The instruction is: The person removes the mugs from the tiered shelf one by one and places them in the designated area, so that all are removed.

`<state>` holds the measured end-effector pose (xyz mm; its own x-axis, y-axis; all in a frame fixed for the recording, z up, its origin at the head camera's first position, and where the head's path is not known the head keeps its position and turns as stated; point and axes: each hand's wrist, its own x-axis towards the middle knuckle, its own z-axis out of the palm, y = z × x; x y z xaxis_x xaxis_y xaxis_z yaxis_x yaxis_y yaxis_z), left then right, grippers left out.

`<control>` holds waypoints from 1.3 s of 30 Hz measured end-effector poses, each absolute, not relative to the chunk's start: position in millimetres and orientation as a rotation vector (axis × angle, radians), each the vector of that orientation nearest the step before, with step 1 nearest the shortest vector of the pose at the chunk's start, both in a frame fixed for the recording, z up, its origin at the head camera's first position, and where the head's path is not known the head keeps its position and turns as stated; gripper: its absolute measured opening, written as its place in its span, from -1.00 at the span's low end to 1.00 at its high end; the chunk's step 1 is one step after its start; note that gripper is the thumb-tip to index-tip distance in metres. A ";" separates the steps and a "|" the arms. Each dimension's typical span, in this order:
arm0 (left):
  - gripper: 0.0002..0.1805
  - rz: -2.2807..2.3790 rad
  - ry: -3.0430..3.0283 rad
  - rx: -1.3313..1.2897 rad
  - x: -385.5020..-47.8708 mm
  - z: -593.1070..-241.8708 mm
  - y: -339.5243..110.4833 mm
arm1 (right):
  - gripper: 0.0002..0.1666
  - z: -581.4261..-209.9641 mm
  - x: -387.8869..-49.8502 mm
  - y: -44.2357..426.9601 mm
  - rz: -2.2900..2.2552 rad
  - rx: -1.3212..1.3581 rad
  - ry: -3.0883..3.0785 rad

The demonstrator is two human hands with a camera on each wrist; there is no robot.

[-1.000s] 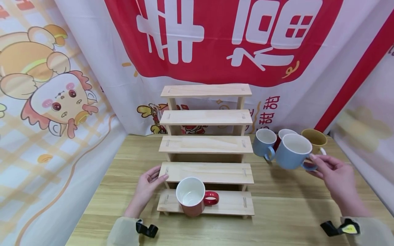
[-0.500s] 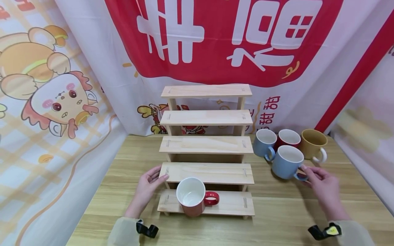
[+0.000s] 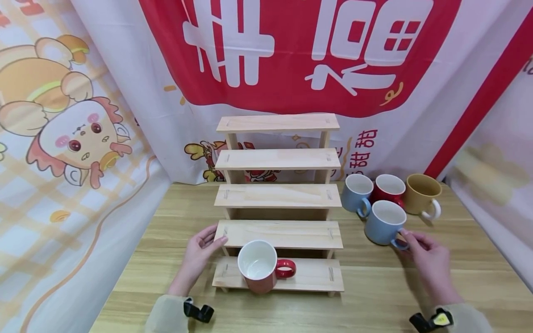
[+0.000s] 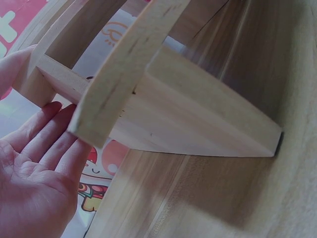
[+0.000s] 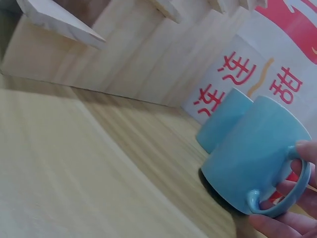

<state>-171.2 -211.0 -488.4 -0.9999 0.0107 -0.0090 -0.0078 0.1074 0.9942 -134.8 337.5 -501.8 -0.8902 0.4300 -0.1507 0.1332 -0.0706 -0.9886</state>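
Observation:
My right hand (image 3: 429, 259) grips the handle of a light blue mug (image 3: 382, 226) in front of the other mugs, right of a stepped wooden shelf (image 3: 278, 196). In the right wrist view the fingers reach through and around that handle, and the mug (image 5: 255, 153) is upright, at or very near the tabletop. My left hand (image 3: 200, 254) holds the shelf's left end at the second step from the bottom, thumb on top; in the left wrist view its fingers lie below the board. A red mug (image 3: 258, 268), white inside, stands on the lowest step, handle to the right.
Behind the gripped mug stand another light blue mug (image 3: 357, 192), a red mug (image 3: 387, 189) and a mustard mug (image 3: 420, 194) with a white handle, close together. A printed curtain (image 3: 291, 60) hangs at the back of the wood-grain table (image 3: 374, 286).
My right hand has brought the light blue mug left, toward me and down from over the other mugs, uncovering the red and mustard ones. The left hand has stayed at the shelf.

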 end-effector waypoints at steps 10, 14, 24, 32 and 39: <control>-0.36 2.077 2.343 0.009 -170.5 -488.2 -211.5 | -0.81 -500.7 -126.7 315.1 2.139 -0.587 -1.859; -0.37 2.089 2.337 0.012 -170.1 -488.3 -212.0 | -0.73 -503.7 -125.3 309.4 2.196 -0.598 -1.790; -0.35 2.081 2.341 0.007 -169.3 -488.1 -212.3 | -0.65 -491.8 -122.9 311.8 1.892 -0.647 -2.022; -0.36 2.070 2.347 0.011 -169.2 -487.4 -211.2 | -0.54 -440.3 -120.8 303.6 1.506 -0.418 -2.229; -0.36 2.074 2.341 0.028 -169.3 -487.8 -211.7 | -0.58 -406.0 -114.9 264.7 1.538 -0.089 -2.309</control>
<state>-169.3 -211.7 -487.8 -0.9997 0.0228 0.0015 0.0042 0.1203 0.9927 -114.9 264.7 -406.0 -0.9318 0.2500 0.2632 -0.1466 0.4042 -0.9029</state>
